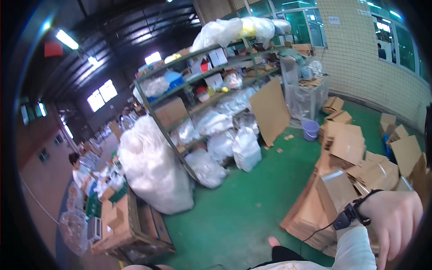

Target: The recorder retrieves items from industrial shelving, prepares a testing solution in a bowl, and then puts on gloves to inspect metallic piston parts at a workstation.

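Observation:
My right hand (395, 218) is at the lower right, above a heap of flattened and folded cardboard boxes (342, 191). Its fingers hang down loosely, slightly bent and apart, and nothing shows in them. A black strap with a small device (347, 217) and a thin cable sits around that wrist, just past a light sleeve (355, 249). At the bottom edge, a strip of skin with a black band (150, 267) appears to be my left wrist; the fingers there are out of view.
A green shelf rack (164, 128) holds bags and boxes. Beside it stand a huge white sack (153, 168), a leaning cardboard sheet (271, 112) and a purple bucket (310, 130). A cardboard-topped table (123, 231) is at the lower left; a person (80, 173) is beyond it. Green floor (225, 216) lies between.

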`<move>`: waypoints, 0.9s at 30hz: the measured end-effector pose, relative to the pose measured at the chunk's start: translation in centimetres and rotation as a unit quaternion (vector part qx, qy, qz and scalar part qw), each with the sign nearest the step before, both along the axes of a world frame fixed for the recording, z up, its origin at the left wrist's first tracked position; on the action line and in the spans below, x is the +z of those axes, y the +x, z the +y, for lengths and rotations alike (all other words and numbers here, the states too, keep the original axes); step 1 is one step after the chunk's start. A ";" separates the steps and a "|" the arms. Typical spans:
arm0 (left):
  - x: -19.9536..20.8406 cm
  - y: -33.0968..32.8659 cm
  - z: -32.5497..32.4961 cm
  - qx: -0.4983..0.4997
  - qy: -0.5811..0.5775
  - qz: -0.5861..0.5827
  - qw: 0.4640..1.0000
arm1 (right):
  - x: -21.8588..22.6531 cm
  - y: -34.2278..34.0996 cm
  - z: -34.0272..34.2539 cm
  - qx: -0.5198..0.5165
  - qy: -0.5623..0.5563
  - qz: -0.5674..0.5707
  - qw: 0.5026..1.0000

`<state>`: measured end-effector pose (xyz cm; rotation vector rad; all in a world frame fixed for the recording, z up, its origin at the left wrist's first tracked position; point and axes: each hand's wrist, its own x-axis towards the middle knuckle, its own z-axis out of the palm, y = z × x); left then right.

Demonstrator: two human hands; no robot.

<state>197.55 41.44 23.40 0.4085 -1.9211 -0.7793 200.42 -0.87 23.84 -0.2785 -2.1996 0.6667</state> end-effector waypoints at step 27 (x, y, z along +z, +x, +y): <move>-25.5 74.6 20.2 0.824 0.426 -0.019 0.373 | -22.8 94.6 36.2 -0.761 -0.116 0.300 0.563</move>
